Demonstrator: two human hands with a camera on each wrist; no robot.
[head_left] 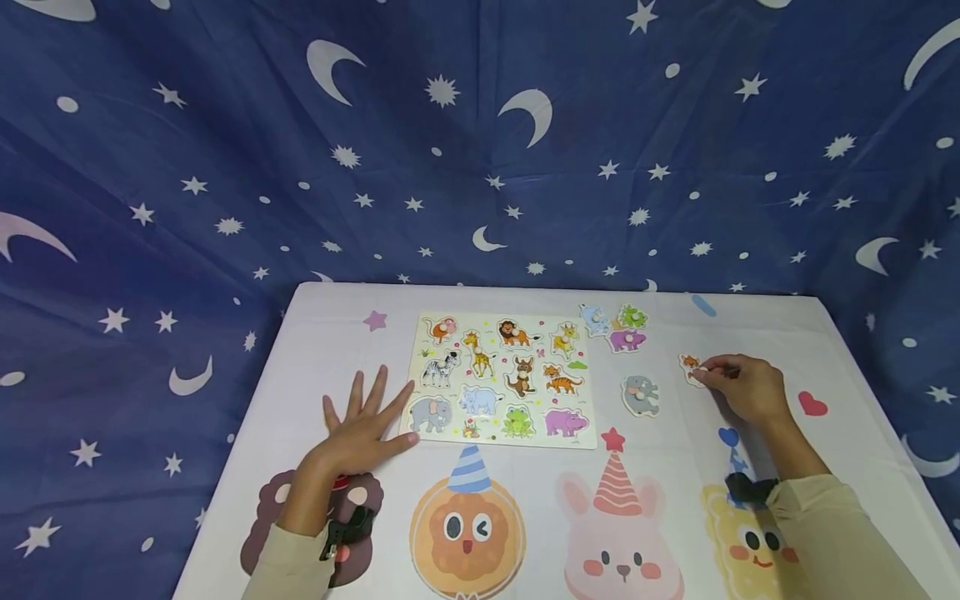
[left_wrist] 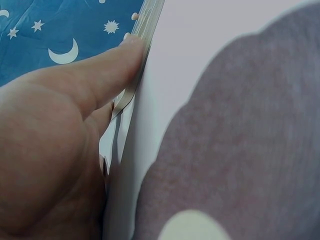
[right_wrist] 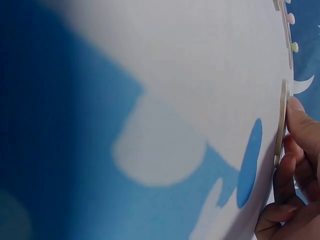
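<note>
Orange in the right hand (head_left: 744, 387): pinching a tiger puzzle piece (head_left: 688, 367) at the table (head_left: 675, 442), right of the elephant piece (head_left: 640, 396), with the left hand (head_left: 358, 442) spread against the left edge of the animal board (head_left: 491, 424). Best to lift level, pinch firmly, brace the board.

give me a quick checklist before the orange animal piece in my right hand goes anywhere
1. Right hand grip: ok, fingers pinch the orange animal piece.
2. Left hand at board: ok, fingers spread, touching its left side.
3. Tiger outline free: seems ok, no knob shows on it.
4. Straight path from piece to outline: not ok, the grey elephant piece lies between.
5. Piece turned to match outline: cannot tell, fingers partly cover it.
</note>
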